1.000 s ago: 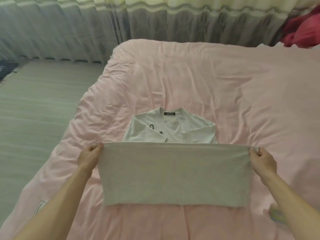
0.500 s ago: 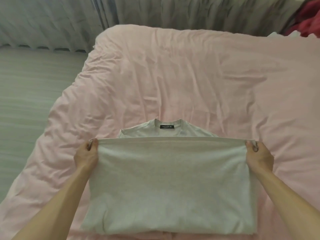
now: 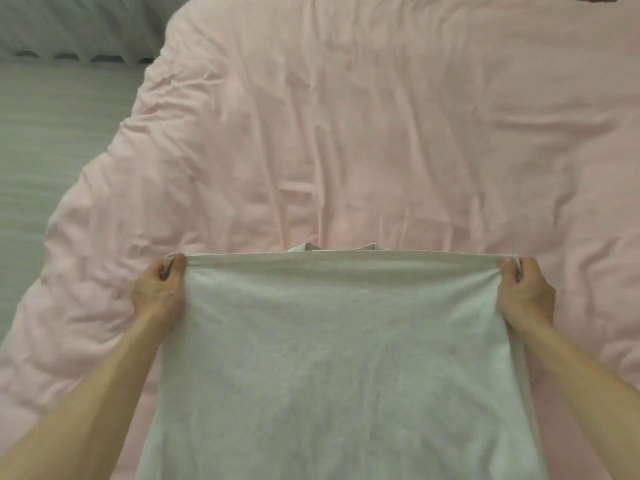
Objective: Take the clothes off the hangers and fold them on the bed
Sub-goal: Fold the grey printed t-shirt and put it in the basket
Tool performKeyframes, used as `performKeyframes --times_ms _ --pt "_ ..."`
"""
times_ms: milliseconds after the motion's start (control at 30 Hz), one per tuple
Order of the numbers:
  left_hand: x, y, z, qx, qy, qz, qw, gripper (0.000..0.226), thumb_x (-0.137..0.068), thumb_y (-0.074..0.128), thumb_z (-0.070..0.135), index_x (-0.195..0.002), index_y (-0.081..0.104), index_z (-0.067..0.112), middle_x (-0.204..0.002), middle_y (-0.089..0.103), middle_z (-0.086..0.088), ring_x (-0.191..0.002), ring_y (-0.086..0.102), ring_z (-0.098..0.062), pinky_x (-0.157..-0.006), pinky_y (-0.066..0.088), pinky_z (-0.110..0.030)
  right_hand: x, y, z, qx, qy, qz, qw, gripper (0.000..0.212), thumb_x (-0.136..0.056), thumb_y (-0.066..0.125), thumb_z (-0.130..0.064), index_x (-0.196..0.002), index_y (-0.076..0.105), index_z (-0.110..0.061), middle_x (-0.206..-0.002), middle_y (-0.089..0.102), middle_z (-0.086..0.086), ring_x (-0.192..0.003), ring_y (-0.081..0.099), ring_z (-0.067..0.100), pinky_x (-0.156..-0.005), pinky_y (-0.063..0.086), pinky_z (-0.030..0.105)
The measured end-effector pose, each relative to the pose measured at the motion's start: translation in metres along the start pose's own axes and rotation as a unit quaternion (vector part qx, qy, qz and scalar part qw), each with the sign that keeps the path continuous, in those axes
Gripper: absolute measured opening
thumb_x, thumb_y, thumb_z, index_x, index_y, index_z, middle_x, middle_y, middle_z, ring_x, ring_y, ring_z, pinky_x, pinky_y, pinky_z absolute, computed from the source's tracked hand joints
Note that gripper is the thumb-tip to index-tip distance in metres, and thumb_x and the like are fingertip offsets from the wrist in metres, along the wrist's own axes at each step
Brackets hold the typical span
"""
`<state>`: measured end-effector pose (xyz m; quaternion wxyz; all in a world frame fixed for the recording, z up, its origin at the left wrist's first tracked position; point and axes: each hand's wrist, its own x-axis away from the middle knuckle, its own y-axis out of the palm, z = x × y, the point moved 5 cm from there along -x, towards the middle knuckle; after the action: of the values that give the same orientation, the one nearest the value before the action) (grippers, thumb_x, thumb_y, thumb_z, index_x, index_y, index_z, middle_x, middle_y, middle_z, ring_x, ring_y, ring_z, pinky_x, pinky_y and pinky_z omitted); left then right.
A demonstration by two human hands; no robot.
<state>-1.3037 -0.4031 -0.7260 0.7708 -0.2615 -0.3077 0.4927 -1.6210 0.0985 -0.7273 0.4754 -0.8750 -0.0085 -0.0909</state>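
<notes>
Shirt hem, pinched in the fingers of left hand and right hand, has reached the collar mid-frame, so this fold looks nearly done.

Matt cloth shirt, creased duvet

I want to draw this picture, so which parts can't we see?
Head view:
- shirt: its near end is cut off by the bottom edge.
- collar: mostly hidden behind the lifted shirt edge, so only two bits peek out.
- left hand and right hand: some fingers are tucked behind the shirt corners they pinch.
- bed: its far end is cut off by the top edge.
</notes>
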Motion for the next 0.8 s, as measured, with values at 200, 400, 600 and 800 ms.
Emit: performKeyframes --times_ms 200,400,600,800 --pt "-0.015 0.013 0.009 -0.072 0.043 -0.003 0.996 0.037 -0.102 0.048 0.047 -0.096 0.063 0.014 -0.092 0.066 -0.013 -0.095 0.059 -0.033 -0.078 0.038 -0.039 -0.011 0.018 0.007 0.047 0.012 -0.02 0.999 0.033 -0.106 0.039 -0.038 -0.109 0.053 -0.009 -0.11 0.063 0.031 -0.104 0.057 0.049 -0.08 0.039 0.045" --pt "-0.023 0.022 0.009 -0.139 0.065 0.021 0.988 0.04 -0.102 0.041 0.056 -0.112 0.061 0.023 -0.111 0.069 -0.017 -0.106 0.06 -0.041 -0.084 0.043 -0.046 -0.013 0.024 0.005 0.08 0.009 -0.013 0.997 0.034 -0.106 0.036 -0.041 -0.11 0.052 -0.011 -0.107 0.063 0.031 -0.101 0.058 0.048 -0.075 0.035 0.043" --pt "-0.03 0.026 0.018 -0.155 0.087 0.031 0.984 0.037 -0.102 0.041 0.053 -0.11 0.061 0.022 -0.11 0.069 -0.019 -0.102 0.06 -0.044 -0.079 0.04 -0.043 -0.014 0.026 0.003 0.092 0.006 -0.004 0.996 0.036 -0.106 0.034 -0.043 -0.114 0.051 -0.012 -0.105 0.063 0.03 -0.099 0.058 0.048 -0.072 0.034 0.041" --pt "-0.032 0.034 0.025 -0.205 0.059 -0.008 0.977 0.036 -0.101 0.044 0.052 -0.117 0.056 0.022 -0.114 0.065 -0.02 -0.106 0.059 -0.041 -0.084 0.043 -0.046 -0.015 0.029 0.003 0.081 0.022 -0.011 0.996 0.036 -0.104 0.038 -0.045 -0.112 0.051 -0.012 -0.108 0.064 0.025 -0.101 0.057 0.045 -0.077 0.038 0.043"
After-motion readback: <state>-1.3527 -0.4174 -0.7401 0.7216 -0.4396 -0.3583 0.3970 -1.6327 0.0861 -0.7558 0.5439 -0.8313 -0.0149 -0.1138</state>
